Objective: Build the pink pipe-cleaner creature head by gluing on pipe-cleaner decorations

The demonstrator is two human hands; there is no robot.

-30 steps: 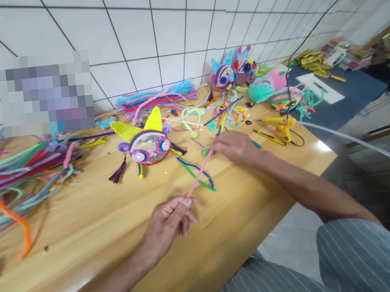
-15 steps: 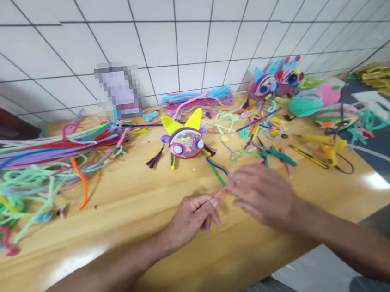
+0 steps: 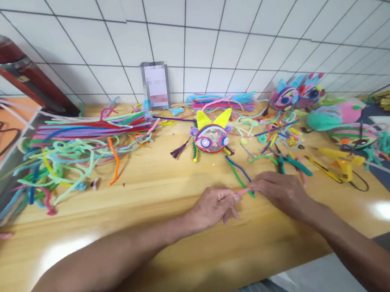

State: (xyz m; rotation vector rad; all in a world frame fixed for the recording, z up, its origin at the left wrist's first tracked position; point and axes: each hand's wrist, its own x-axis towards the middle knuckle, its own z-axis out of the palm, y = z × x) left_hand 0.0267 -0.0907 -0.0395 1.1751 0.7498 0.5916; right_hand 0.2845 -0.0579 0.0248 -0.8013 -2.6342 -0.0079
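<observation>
A short pink pipe cleaner (image 3: 244, 191) stretches between my two hands above the table. One end is pinched in my left hand (image 3: 218, 204), between thumb and forefinger. The fingers of my right hand (image 3: 281, 192) close on the other end. Just beyond them, a green pipe cleaner (image 3: 237, 175) and a blue pipe cleaner (image 3: 241, 168) lie side by side on the wood. Behind these stands a small mask-like craft figure (image 3: 212, 138) with yellow horns, round eyes and dark tassels.
Piles of coloured pipe cleaners (image 3: 89, 131) cover the left side. A phone (image 3: 155, 86) leans on the tiled wall. At right lie green-handled pliers (image 3: 296, 165), a yellow cutter (image 3: 323, 169), a yellow glue gun (image 3: 344, 160) and more craft figures (image 3: 285, 97). A dark red flask (image 3: 23, 73) stands far left.
My view has swung left, so the scene sits further right. My right hand, blurred before, has come closer to my left along the pink pipe cleaner, and less of it shows.
</observation>
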